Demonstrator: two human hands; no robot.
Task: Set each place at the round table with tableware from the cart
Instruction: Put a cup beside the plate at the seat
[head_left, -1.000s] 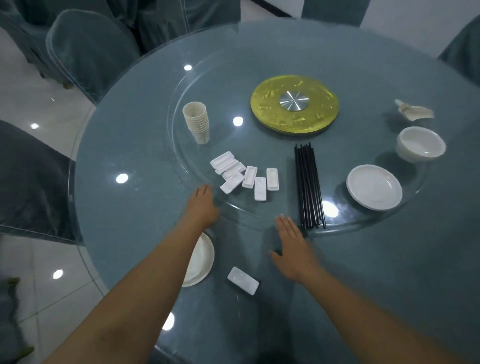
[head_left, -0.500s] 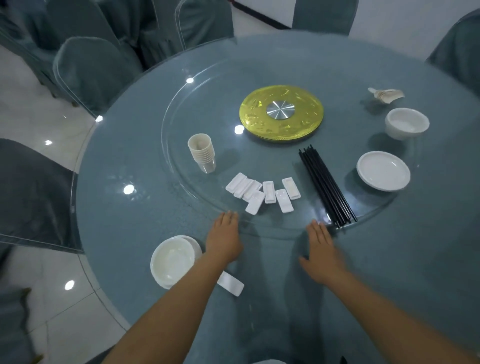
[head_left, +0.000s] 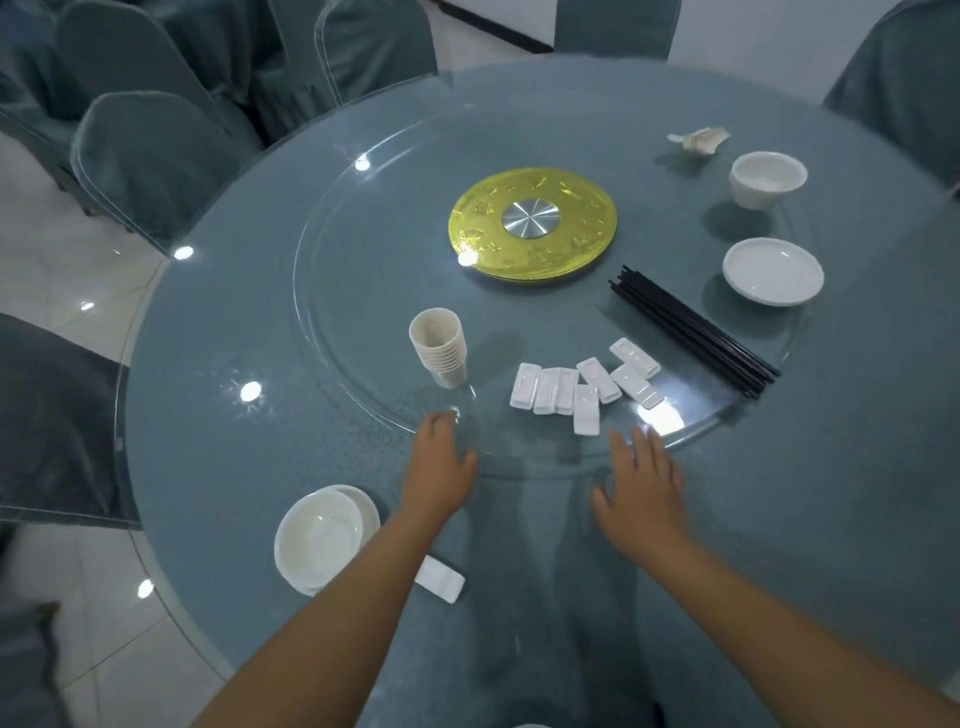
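Note:
My left hand and my right hand lie flat with straight fingers on the near rim of the glass turntable. On the turntable stand a stack of white cups, several white chopstick rests, a bundle of black chopsticks, a white plate, a white bowl and white spoons. At the near left place a white bowl on a plate sits beside one chopstick rest, partly hidden by my left forearm.
A yellow disc with a metal hub marks the turntable's centre. The round table has a blue cloth under glass. Covered chairs ring it at the left, back and right.
The turntable has turned counter-clockwise under my hands: cups, rests and chopsticks swung to the right. The view shifted, so the bowl and plate at the near left came into sight.

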